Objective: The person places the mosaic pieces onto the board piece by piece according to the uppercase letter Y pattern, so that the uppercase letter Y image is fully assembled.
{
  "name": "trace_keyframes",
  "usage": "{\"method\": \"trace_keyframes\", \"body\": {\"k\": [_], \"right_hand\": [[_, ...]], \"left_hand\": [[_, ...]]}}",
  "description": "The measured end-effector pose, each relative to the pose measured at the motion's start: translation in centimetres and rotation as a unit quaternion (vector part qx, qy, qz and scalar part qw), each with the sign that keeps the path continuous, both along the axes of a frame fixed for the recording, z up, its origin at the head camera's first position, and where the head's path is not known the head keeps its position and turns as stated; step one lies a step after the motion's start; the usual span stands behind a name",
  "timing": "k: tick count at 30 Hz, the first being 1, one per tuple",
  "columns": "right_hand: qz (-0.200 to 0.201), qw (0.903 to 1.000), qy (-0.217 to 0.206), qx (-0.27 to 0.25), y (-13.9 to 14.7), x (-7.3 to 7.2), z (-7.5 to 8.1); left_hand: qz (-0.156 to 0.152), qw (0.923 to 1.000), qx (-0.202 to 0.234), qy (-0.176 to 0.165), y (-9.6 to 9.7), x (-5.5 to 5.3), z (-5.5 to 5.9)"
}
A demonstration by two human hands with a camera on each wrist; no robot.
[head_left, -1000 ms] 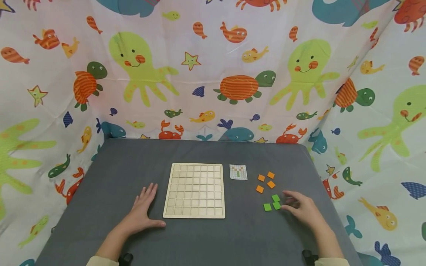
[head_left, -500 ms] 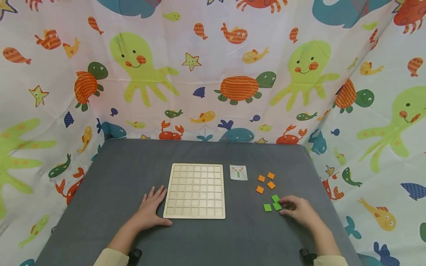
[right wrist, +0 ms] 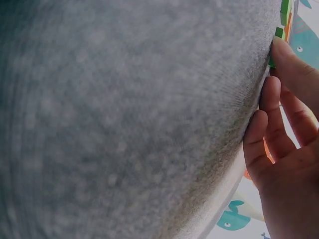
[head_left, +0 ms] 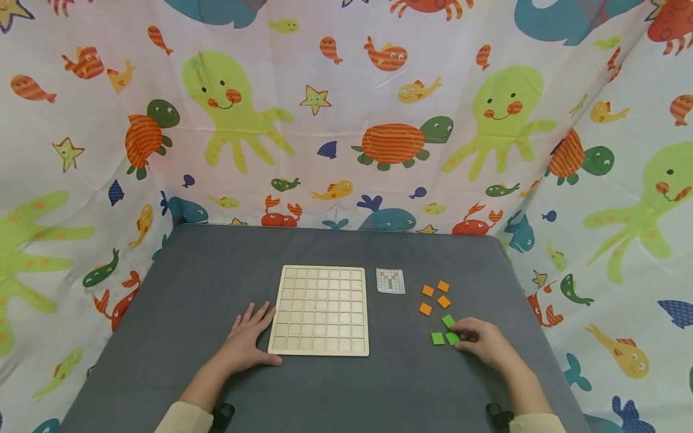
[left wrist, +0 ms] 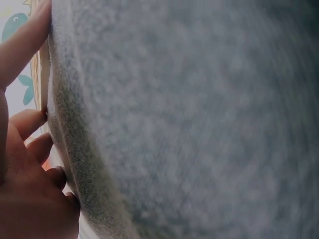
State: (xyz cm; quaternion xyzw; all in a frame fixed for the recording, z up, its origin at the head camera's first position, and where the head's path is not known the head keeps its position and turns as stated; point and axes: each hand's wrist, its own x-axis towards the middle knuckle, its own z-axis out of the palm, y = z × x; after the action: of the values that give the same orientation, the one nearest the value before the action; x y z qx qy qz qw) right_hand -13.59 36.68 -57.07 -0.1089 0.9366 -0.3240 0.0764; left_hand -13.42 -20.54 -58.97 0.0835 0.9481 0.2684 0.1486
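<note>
A pale wooden grid board lies on the grey table. My left hand spreads its fingers at the board's left edge, thumb near the lower left corner; its fingertips meet the cloth beside the board in the left wrist view. To the right, my right hand pinches a small green square tile between thumb and index finger, low at the tabletop. Its thumb lies against the green tile in the right wrist view. Two other green tiles lie close by, one at the upper left, one at the left.
Several orange square tiles lie behind the green ones. A small printed card with a coloured grid pattern is right of the board. Behind the grey table hangs a curtain printed with sea animals.
My left hand has moved right, up to the board's edge. My right hand has closed in leftward, its thumb and index finger coming together at a green tile.
</note>
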Motion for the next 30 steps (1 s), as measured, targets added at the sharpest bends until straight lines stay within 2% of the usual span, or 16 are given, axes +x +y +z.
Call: {"method": "trace_keyframes", "body": {"k": [11,26,30], "right_hand": [[-0.018,0.9993,-0.006,0.031,-0.5,0.0,0.4],[-0.025,0.9959,0.079,0.035,-2.3,0.2,2.2],[-0.033,0.9951,0.087,0.032,-2.8,0.0,2.4]], "left_hand": [[-0.012,0.9998,0.003,0.013,-0.2,0.1,0.0],[-0.014,0.9999,0.000,0.009,-0.1,0.3,0.1],[-0.013,0.9998,0.009,0.010,-0.3,0.3,0.1]]}}
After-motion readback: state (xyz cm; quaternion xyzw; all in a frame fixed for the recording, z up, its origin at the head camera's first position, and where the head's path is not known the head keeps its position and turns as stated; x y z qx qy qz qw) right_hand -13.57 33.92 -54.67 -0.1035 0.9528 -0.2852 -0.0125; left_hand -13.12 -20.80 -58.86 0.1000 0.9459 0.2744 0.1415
